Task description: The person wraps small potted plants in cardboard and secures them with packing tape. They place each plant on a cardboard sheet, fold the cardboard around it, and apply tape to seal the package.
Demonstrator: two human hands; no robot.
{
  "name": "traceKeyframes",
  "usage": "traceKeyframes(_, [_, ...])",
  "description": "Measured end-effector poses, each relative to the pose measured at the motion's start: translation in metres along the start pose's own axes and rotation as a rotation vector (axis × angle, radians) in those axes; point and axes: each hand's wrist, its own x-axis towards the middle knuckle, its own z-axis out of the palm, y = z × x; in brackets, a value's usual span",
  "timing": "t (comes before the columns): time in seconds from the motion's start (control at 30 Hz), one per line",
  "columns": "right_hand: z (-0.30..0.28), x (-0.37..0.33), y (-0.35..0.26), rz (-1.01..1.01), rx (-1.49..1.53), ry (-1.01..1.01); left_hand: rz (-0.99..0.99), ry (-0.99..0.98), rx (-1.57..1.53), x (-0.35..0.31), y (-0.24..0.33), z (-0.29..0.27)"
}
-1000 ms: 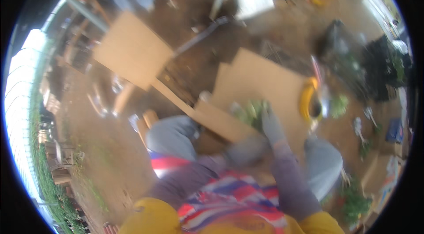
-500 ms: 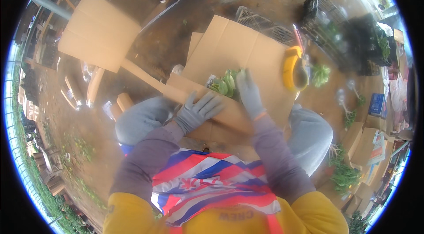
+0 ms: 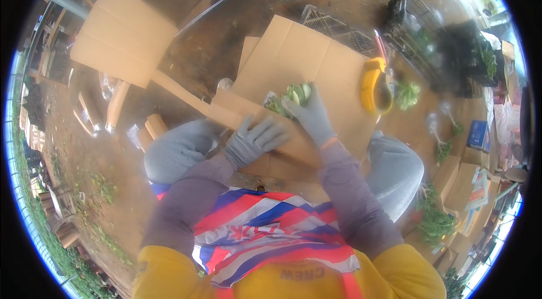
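Since the earlier frame, my right hand has curled round the leafy greens, gripping them over the cardboard sheet; my left hand lies spread, grasping nothing. They look light and easily bruised; I'd hold the firmer end, though blur hides which.

- Left hand: grey glove, back up, palm down; fingers extended, slightly spread, pointing forward and to the right.
- Right hand: grey glove; farther forward than the left, fingers curled in, thumb reaching across to the left.
- Hands near each other, not touching.
- Left forearm: purple-grey sleeve, angled inward.
- Right forearm: same sleeve, slanting inward and forward; orange edge at right wrist.
- Upper arms: yellow sleeves.
- Left knee, right knee: bent, spread wide, grey trousers; both forearms between.
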Motion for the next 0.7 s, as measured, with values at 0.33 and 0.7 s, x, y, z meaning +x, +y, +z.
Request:
traceKeyframes(0.33, [0.008, -0.007, 0.004, -0.124, 0.028, 0.06, -0.398, -0.403, -0.014, 0.011, -0.049, -0.046])
traceKeyframes(0.7, [0.0, 0.0, -0.032, -0.003, -0.295, -0.116, -0.338, 0.159, 0.048, -0.007, -0.04, -0.02])
